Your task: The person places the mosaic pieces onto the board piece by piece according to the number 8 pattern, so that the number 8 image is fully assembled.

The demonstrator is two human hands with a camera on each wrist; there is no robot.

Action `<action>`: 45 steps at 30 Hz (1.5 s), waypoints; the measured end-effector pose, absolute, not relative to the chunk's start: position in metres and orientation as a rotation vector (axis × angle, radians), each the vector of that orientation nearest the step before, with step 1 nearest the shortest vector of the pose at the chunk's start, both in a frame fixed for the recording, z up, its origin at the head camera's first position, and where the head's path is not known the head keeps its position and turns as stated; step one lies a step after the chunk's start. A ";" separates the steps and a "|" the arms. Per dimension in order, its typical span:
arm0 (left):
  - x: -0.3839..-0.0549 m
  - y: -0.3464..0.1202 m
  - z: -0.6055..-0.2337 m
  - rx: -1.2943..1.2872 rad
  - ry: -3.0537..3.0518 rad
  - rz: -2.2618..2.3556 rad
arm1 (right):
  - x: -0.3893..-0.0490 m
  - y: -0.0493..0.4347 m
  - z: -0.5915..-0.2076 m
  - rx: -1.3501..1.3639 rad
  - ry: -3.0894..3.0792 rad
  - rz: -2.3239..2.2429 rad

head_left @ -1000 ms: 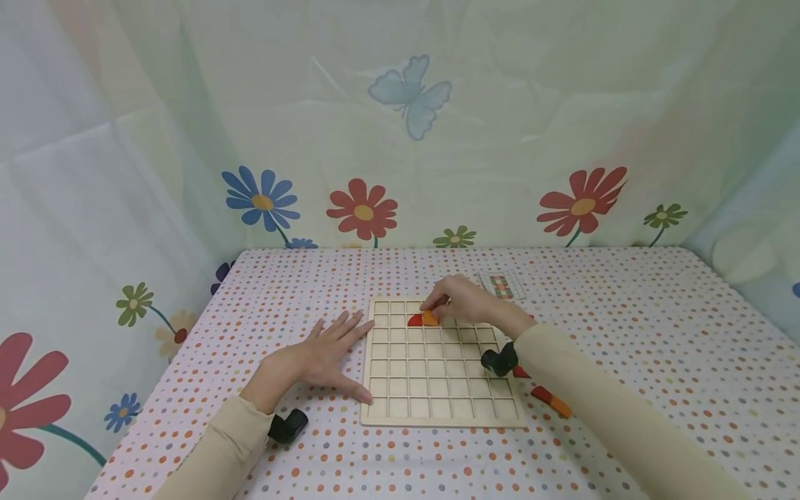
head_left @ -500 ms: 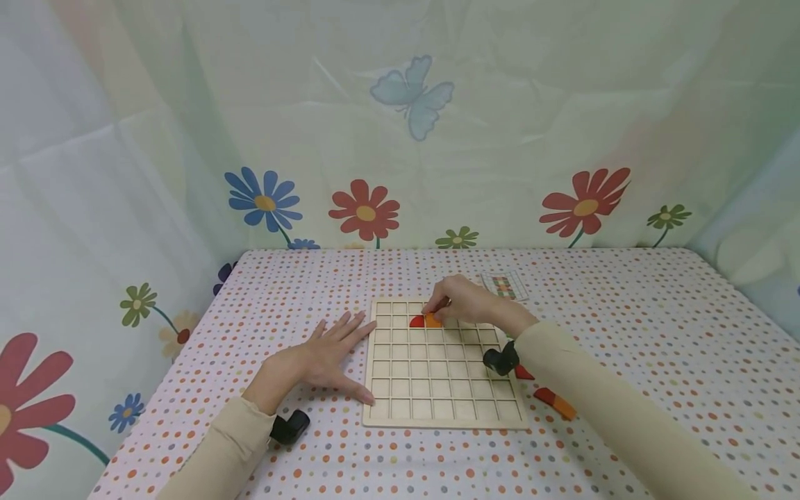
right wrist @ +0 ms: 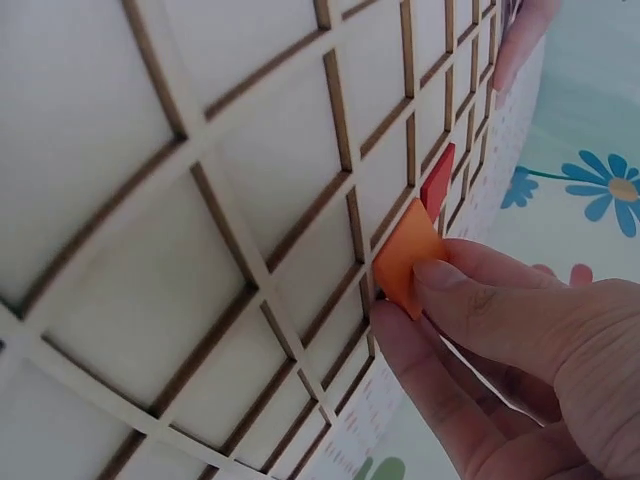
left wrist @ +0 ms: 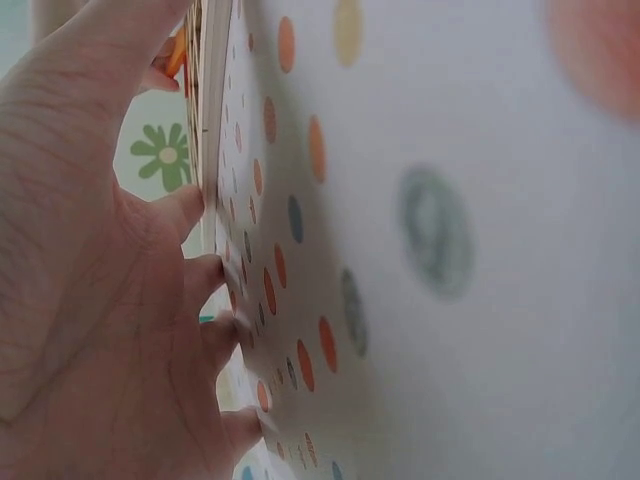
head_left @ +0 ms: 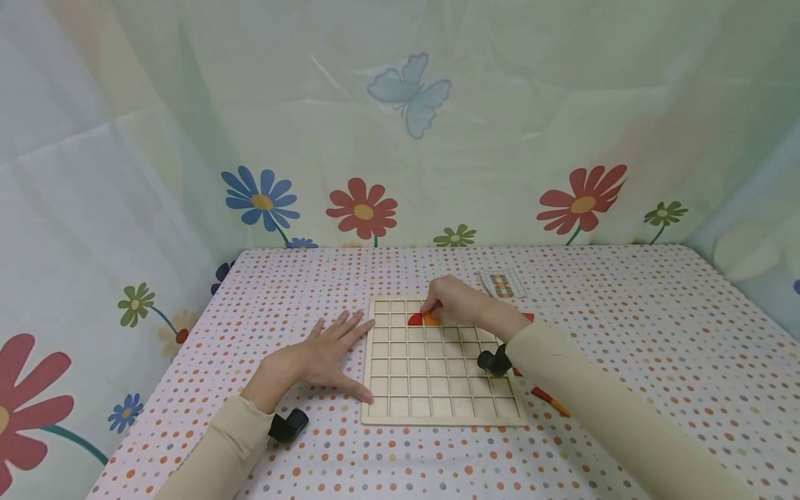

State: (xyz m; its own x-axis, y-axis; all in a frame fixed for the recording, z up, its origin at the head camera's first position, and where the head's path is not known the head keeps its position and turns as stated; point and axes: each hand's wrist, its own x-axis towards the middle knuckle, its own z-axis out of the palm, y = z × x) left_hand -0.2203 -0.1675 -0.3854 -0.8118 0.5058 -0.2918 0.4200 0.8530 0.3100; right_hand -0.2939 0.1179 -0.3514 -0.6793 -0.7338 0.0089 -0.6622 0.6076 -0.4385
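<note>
A square wooden grid board [head_left: 437, 386] lies on the dotted cloth. My right hand [head_left: 461, 302] is over its far rows and pinches an orange tile [right wrist: 405, 256] between thumb and fingers; in the right wrist view the tile is tilted at a cell. Beside it a red tile [head_left: 415, 319] with a curved edge sits in the neighbouring cell. My left hand [head_left: 321, 357] lies spread at the board's left side, with thumb and index finger touching the frame. In the left wrist view the fingertips [left wrist: 240, 430] of that hand rest on the cloth and the board's edge.
A small printed card [head_left: 502, 284] with a coloured grid pattern lies behind the board. Right of the board, a red and orange piece [head_left: 542, 395] and other red pieces [head_left: 528, 317] are partly hidden by the right sleeve. A flowered curtain [head_left: 500, 173] surrounds the table.
My right hand has turned and lowered slightly over the orange tile, covering more of it. The right forearm has shifted a little left and hides more of the red and orange piece. The left hand keeps still.
</note>
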 end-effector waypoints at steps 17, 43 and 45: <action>-0.221 -0.169 -0.386 0.686 2.641 0.367 | -0.282 0.125 -0.363 -1.057 2.780 -0.758; -0.221 -0.168 -0.385 0.689 2.650 0.365 | -0.192 0.243 -0.346 -0.759 2.809 -0.687; -0.221 -0.168 -0.386 0.695 2.648 0.380 | -0.190 0.245 -0.351 -0.747 2.783 -0.715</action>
State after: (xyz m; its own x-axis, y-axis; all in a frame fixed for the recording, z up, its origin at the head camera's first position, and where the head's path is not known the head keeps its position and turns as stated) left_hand -0.2207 -0.1683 -0.3864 -0.8075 0.5155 -0.2867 0.4140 0.8415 0.3472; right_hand -0.1902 0.2452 -0.3508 -0.8594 -0.5097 -0.0406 -0.4270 0.7592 -0.4912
